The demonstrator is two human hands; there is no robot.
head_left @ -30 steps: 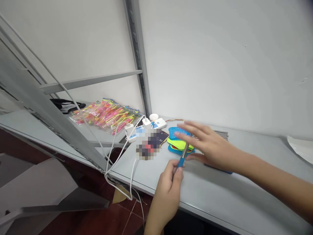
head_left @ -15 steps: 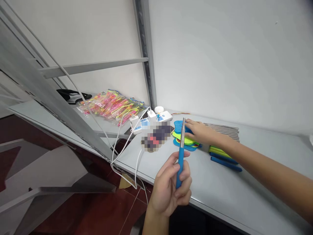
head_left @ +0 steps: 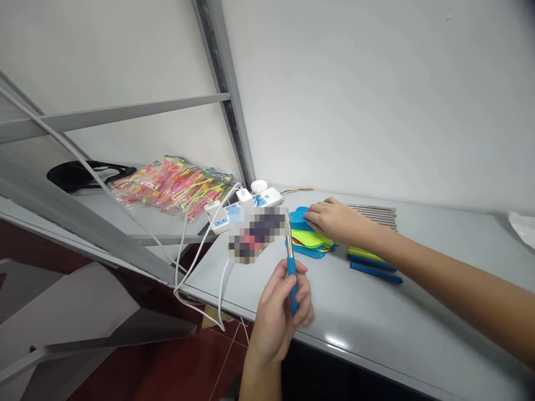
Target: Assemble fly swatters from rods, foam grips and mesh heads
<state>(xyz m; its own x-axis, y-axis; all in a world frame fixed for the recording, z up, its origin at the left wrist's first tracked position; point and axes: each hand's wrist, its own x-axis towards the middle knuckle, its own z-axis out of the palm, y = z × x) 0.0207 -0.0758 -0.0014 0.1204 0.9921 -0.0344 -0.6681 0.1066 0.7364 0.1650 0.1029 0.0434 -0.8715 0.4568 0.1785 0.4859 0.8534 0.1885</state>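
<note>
On the grey tabletop point(head_left: 359, 323), right of a white power strip point(head_left: 273, 196), lies a stack of mesh pieces point(head_left: 309, 238) in blue and yellow-green. Left hand point(head_left: 276, 312): fingers wrapped around the blue grip of a metal rod point(head_left: 290, 248), tip up. Right hand point(head_left: 334, 221): fingers narrowed on the edge of a blue flat piece point(head_left: 298, 217) atop the stack; clearance cannot be told. Metal rods point(head_left: 378, 213) and coloured tubes point(head_left: 374, 272) lie near the right forearm.

Head-worn view | forward and down over tabletop point(head_left: 376, 328) to wall point(head_left: 368, 100) | close, left grip point(head_left: 278, 320) nearer than right grip point(head_left: 335, 220)
</note>
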